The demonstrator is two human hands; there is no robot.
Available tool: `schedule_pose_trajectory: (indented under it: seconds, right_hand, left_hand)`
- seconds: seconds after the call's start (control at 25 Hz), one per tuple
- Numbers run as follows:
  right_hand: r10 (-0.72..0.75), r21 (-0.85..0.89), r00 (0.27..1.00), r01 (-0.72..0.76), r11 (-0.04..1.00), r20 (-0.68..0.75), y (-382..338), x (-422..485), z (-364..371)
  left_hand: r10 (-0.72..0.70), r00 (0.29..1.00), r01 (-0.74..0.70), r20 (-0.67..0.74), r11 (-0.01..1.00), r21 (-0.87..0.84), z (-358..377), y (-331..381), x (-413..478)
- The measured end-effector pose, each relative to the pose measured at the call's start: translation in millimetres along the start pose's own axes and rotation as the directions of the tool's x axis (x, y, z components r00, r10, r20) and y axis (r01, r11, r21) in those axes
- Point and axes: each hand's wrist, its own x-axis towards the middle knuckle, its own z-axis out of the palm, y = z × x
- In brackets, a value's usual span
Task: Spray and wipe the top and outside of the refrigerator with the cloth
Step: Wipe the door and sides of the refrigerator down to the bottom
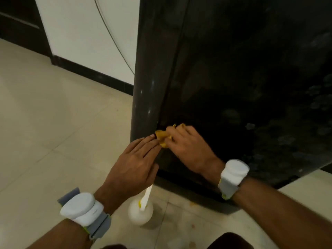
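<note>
Floor (45, 123): pale tiles, with some yellowish stains near the base of the refrigerator.
Refrigerator (242, 78): dark and glossy, standing on the floor; only its lower part is in view, and faint smudges show on the right of its front.
Wall (86, 33): white with a dark skirting, left of the refrigerator; a thin cable (115, 40) hangs down it.
Left hand (133, 166): fingers straight and close together, holding nothing, fingertips at the refrigerator's lower left corner, just beside the cloth.
Right hand (188, 146): fingers curled over the cloth, holding it against the low front of the refrigerator near the left edge.
Spray bottle (140, 212): white, upright on the floor under the left hand, just in front of the refrigerator; a white stem rises from it towards the palm, and I cannot tell whether they touch.
Wrist bands: a white and grey one on the left wrist (82, 211) and on the right (233, 173).
Cloth (161, 137): yellow, bunched, mostly hidden under the right hand's fingers.
</note>
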Motion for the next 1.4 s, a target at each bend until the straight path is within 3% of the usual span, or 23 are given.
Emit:
schedule_pose_trajectory:
  seconds: [0.08,0.16,0.2,0.28,0.36,0.4,0.52,0.56,0.72,0.8,0.92,1.04,1.16,1.28,1.4]
  right_hand:
    - [0.227,0.011,0.97,-0.227,0.974,-0.089,10.6,23.9,-10.9]
    - [0.474,0.071,0.862,-0.469,0.88,-0.181,6.1,48.3,-9.8]
    - [0.447,0.074,0.876,-0.441,0.894,-0.184,-5.9,50.4,-0.7]
    - [0.089,0.057,0.996,-0.09,0.994,0.011,-40.1,30.3,27.3]
    - [-0.203,0.096,0.951,0.186,0.978,0.234,-50.8,8.3,43.7]
    - [-0.208,0.09,0.948,0.192,0.977,0.239,-48.5,10.2,45.8]
    - [0.039,0.012,0.99,-0.041,0.999,0.136,-46.4,34.0,41.3]
    - [0.056,-0.021,0.992,-0.054,0.998,0.114,-50.6,41.1,43.8]
    - [-0.189,0.042,0.96,0.184,0.982,0.205,-88.1,33.0,86.6]
    - [-0.223,0.074,0.942,0.211,0.975,0.253,-89.5,15.3,99.7]
    - [-0.273,0.067,0.916,0.265,0.962,0.294,-77.4,-32.3,105.8]
    - [-0.278,0.025,0.91,0.285,0.958,0.308,-76.0,-52.7,111.3]
    - [-0.263,0.049,0.921,0.26,0.964,0.287,-93.8,-13.2,122.3]
    - [-0.227,0.029,0.932,0.228,0.973,0.282,-94.6,-14.5,123.9]
    - [-0.179,0.068,0.885,0.165,0.984,0.429,-86.2,-72.3,112.7]
  left_hand:
    - [-0.025,1.0,0.024,-0.016,1.0,-0.02,4.5,-0.4,-3.9]
    - [-0.057,0.998,0.057,-0.012,0.998,-0.036,9.4,-3.9,-3.7]
    - [-0.07,0.998,0.07,-0.001,0.996,-0.049,11.3,-6.4,-5.6]
    - [-0.097,0.995,0.098,0.015,0.993,-0.063,13.7,-14.7,-17.1]
    - [-0.141,0.989,0.145,0.052,0.986,-0.083,17.6,-24.6,-33.4]
    - [-0.173,0.982,0.179,0.071,0.98,-0.087,21.3,-28.9,-41.5]
    - [-0.214,0.96,0.234,0.18,0.967,-0.099,33.3,-32.2,-49.8]
    - [-0.213,0.953,0.24,0.215,0.965,-0.107,37.6,-32.3,-49.4]
    - [-0.193,0.936,0.252,0.293,0.952,-0.175,52.1,-31.5,-49.7]
    - [-0.176,0.916,0.261,0.361,0.944,-0.203,59.4,-31.6,-55.3]
    - [-0.079,0.826,0.277,0.557,0.919,-0.28,76.3,-28.9,-65.7]
    - [-0.012,0.748,0.303,0.664,0.895,-0.326,99.0,-24.1,-70.5]
    - [-0.067,0.726,0.44,0.685,0.81,-0.387,115.9,-25.9,-75.7]
    - [-0.107,0.752,0.45,0.65,0.804,-0.389,126.7,-32.9,-95.4]
    - [-0.129,0.813,0.447,0.567,0.762,-0.468,140.4,-19.8,-99.9]
